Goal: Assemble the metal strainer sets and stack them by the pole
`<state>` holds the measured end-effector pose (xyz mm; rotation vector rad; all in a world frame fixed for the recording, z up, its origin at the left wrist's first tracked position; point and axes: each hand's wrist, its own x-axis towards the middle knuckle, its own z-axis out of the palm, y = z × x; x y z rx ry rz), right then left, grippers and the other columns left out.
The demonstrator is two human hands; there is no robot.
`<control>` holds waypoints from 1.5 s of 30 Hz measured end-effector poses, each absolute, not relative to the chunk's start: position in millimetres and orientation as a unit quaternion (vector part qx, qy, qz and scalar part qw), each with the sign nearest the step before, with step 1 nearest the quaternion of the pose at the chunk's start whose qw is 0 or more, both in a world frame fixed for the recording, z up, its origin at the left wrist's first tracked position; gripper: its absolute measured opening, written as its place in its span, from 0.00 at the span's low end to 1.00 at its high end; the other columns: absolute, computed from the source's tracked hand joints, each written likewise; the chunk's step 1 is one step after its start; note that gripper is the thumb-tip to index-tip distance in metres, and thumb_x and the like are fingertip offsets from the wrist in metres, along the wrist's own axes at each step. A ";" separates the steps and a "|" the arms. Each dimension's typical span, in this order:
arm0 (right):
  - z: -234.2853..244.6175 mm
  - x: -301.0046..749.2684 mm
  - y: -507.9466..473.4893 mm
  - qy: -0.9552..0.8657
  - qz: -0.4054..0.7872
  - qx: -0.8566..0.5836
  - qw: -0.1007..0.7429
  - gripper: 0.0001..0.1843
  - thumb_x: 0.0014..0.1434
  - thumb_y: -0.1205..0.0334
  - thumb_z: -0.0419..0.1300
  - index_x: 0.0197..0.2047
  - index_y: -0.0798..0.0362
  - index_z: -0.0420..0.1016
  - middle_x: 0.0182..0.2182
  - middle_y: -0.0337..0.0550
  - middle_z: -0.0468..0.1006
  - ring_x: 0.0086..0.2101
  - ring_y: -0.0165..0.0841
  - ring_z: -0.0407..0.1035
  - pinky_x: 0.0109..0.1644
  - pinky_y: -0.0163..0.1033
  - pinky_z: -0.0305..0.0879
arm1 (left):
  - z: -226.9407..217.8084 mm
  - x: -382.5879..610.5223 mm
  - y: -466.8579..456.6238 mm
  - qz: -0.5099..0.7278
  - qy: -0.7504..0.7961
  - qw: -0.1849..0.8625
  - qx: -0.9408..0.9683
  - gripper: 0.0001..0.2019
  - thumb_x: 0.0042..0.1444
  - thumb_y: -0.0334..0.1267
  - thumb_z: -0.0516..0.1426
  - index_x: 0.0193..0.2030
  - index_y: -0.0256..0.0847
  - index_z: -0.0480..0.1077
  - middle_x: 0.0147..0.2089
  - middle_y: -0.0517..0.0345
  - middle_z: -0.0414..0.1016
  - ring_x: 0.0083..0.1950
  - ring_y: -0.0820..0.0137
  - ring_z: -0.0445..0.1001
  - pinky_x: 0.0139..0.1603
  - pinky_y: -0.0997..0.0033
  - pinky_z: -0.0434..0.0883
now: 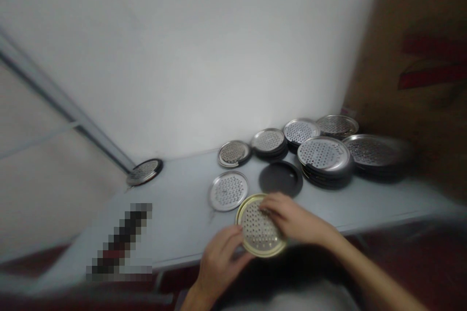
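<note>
Two hands hold one gold disc (256, 232), a shallow holed tray with a raised rim, over the near edge of the table (182, 204). The left hand (218, 261) grasps the near-left rim, with its fingers (229, 237) curled up onto it. The right hand (294, 219) covers the far-right part. Its fingers (272, 202) are bent and the tips press inside the tray on the holed face, but the thumb is hidden. The picture is blurred, so finer detail of the grip I cannot tell.

Just beyond the left fingers a silver disc (228, 190) lies flat and single on the table, holed in the same way. Just beyond the right fingertips lies a dark disc (280, 178). It is plain, and I cannot see holes in it.

Further from the right fingers, more holed discs sit one inside another in piles. The first pile (234, 153) is low. The second pile (269, 142), third pile (301, 132) and fourth pile (337, 125) follow it in a row along the wall (219, 58). In front of these stands a taller front pile (324, 156), and beside it a wide pile (375, 153) close to a brown box (419, 82).

Well apart from the left fingers, at the far left corner, one more disc, the corner disc (145, 171), lies alone. A pixelated patch (120, 243) hides something on the table to the left of the left hand.
</note>
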<state>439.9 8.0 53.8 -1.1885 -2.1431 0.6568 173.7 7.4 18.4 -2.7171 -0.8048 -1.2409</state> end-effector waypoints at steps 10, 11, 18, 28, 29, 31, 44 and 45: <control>50.1 441.9 11.0 -0.736 0.305 -0.482 0.364 0.22 0.66 0.72 0.48 0.58 0.56 0.76 0.52 0.53 0.80 0.53 0.41 0.72 0.63 0.49 0.65 | 23.7 173.3 6.6 -0.401 -0.256 0.041 -0.879 0.10 0.66 0.44 0.61 0.47 0.42 0.75 0.43 0.51 0.83 0.46 0.62 0.82 0.50 0.61 0.79; 50.5 440.9 10.6 -0.735 0.300 -0.487 0.364 0.22 0.67 0.72 0.48 0.58 0.56 0.75 0.52 0.53 0.80 0.52 0.41 0.72 0.62 0.48 0.65 | 24.4 173.3 6.5 -0.399 -0.256 0.040 -0.880 0.10 0.66 0.45 0.60 0.47 0.42 0.75 0.43 0.51 0.83 0.47 0.62 0.82 0.50 0.61 0.78; 70.1 439.0 2.0 -0.732 0.252 -0.554 0.305 0.24 0.63 0.75 0.49 0.57 0.55 0.76 0.49 0.53 0.80 0.50 0.41 0.72 0.58 0.44 0.65 | 24.6 172.0 6.8 -0.398 -0.250 0.042 -0.881 0.11 0.66 0.46 0.60 0.48 0.41 0.74 0.43 0.50 0.83 0.46 0.61 0.81 0.49 0.60 0.78; 82.9 435.2 -7.3 -0.737 0.215 -0.596 0.235 0.21 0.65 0.73 0.50 0.55 0.54 0.78 0.47 0.52 0.82 0.48 0.40 0.75 0.53 0.38 0.63 | 23.2 172.3 8.0 -0.398 -0.245 0.044 -0.883 0.11 0.66 0.46 0.60 0.49 0.41 0.74 0.43 0.50 0.83 0.46 0.62 0.81 0.49 0.60 0.78; 83.8 434.8 -8.5 -0.738 0.214 -0.597 0.230 0.21 0.66 0.73 0.49 0.54 0.54 0.78 0.47 0.52 0.83 0.48 0.40 0.76 0.52 0.38 0.63 | 23.5 172.7 7.9 -0.399 -0.244 0.045 -0.883 0.11 0.66 0.45 0.60 0.49 0.41 0.74 0.43 0.50 0.83 0.46 0.61 0.81 0.48 0.59 0.78; 85.6 433.9 -10.4 -0.739 0.210 -0.601 0.218 0.20 0.66 0.73 0.49 0.53 0.55 0.78 0.46 0.52 0.83 0.47 0.40 0.76 0.52 0.38 0.63 | 23.5 173.3 7.7 -0.400 -0.244 0.048 -0.882 0.11 0.66 0.45 0.60 0.49 0.41 0.74 0.43 0.50 0.83 0.46 0.61 0.82 0.48 0.59 0.78; 79.4 439.2 -6.9 -0.782 0.206 -0.545 0.223 0.27 0.58 0.63 0.65 0.60 0.54 0.72 0.57 0.52 0.75 0.57 0.47 0.64 0.62 0.48 0.58 | 18.1 170.0 7.6 -0.383 -0.262 0.028 -0.885 0.11 0.67 0.41 0.60 0.52 0.40 0.73 0.48 0.47 0.83 0.52 0.61 0.83 0.54 0.63 0.82; 79.1 437.5 -8.3 -0.793 0.215 -0.527 0.218 0.31 0.55 0.61 0.67 0.62 0.54 0.71 0.59 0.52 0.73 0.59 0.48 0.61 0.63 0.49 0.56 | 18.4 170.3 7.4 -0.384 -0.262 0.025 -0.885 0.10 0.67 0.41 0.60 0.51 0.41 0.73 0.48 0.47 0.83 0.52 0.61 0.83 0.54 0.63 0.82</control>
